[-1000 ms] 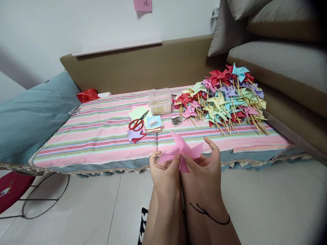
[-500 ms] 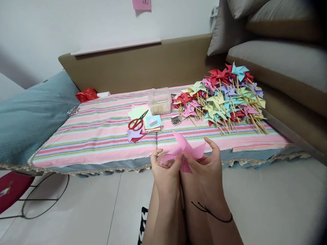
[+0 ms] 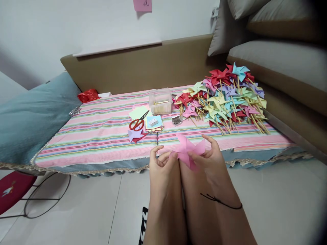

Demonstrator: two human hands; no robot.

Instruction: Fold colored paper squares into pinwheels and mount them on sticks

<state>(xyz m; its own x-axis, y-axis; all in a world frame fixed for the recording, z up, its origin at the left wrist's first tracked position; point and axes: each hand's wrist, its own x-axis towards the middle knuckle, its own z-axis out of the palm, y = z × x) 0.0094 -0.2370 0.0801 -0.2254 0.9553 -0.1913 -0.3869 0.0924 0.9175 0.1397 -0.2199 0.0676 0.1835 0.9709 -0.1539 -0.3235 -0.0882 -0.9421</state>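
Observation:
A pink paper pinwheel (image 3: 187, 148) is held above my knees, with no stick visible on it. My left hand (image 3: 162, 166) pinches its left blade tip between thumb and fingers, the index finger raised. My right hand (image 3: 209, 160) grips it near the centre and right side, thumb in front, index finger lifted. Beyond my hands on the striped cover lie red-handled scissors (image 3: 137, 124), a stack of coloured paper squares (image 3: 154, 126) with a small box on top, and a small open box of metal bits (image 3: 176, 120). Purple cut paper (image 3: 135, 134) lies below the scissors.
A large pile of finished pinwheels on sticks (image 3: 222, 98) covers the right of the striped cover (image 3: 97, 136). A clear plastic box (image 3: 160, 102) holding sticks stands at mid-back. Grey cushions (image 3: 278, 64) rise at right. A red stool (image 3: 15, 189) stands at lower left.
My left hand has shifted from the pinwheel's centre out to its left blade tip. The pinwheel has turned and moved slightly right, with my right hand still on it.

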